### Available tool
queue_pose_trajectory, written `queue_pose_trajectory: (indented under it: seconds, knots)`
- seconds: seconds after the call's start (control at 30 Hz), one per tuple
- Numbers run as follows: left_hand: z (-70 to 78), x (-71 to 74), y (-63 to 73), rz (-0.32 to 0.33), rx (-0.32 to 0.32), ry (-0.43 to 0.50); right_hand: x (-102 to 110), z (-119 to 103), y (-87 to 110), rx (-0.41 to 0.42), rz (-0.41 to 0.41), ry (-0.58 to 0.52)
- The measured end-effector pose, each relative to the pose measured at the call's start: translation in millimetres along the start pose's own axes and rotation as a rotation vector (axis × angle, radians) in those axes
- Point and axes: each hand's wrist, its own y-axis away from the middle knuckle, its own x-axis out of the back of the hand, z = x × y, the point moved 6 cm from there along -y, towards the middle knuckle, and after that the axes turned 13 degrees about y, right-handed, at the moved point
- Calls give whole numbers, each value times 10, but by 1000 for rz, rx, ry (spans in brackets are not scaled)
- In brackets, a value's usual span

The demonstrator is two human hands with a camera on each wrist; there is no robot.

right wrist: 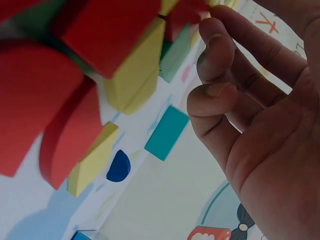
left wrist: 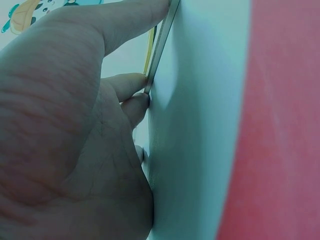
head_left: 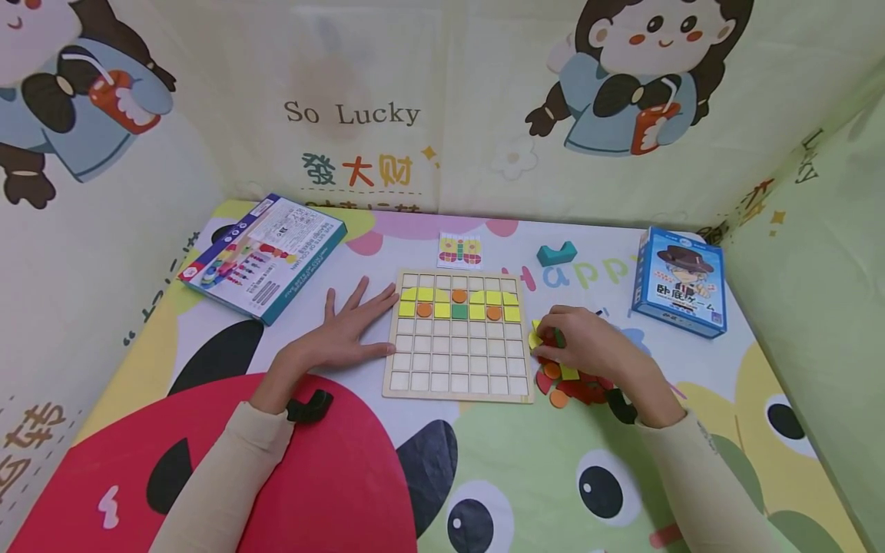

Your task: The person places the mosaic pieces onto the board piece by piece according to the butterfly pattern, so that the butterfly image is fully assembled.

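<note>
A wooden grid board (head_left: 459,398) lies flat on the table. Its upper rows hold yellow pieces, orange discs and a green square (head_left: 459,312). My left hand (head_left: 346,334) is spread beside it, with thumb and fingertips at the board's left edge; the left wrist view shows them against the thin edge. To the right of the board, my right hand (head_left: 588,342) reaches over a pile of loose red, yellow, orange and green pieces (head_left: 584,390). In the right wrist view its fingers are bent, with fingertips right at a red piece (right wrist: 182,20). The hand partly hides the pile.
A card with a butterfly pattern (head_left: 459,251) lies behind the board, with a notched teal block (head_left: 556,253) to its right. A flat box (head_left: 266,257) is at the back left, a blue box (head_left: 680,284) at the right. Printed cloth walls surround the table.
</note>
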Motion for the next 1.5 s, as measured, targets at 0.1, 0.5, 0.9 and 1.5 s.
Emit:
queue_pose_trajectory:
  seconds: [0.1, 0.5, 0.9, 1.5]
  knots:
    - [4, 3, 0, 3, 0, -2, -22, 4, 8, -9, 2, 11]
    - [-3, -2, -4, 3, -1, -5, -50, -8, -30, -50, -20, 30]
    - [9, 2, 3, 4, -7, 4, -37, -17, 11, -66, 26, 42]
    - [-2, -3, 1, 3, -5, -1, 23, -72, -14, -74, 59, 41]
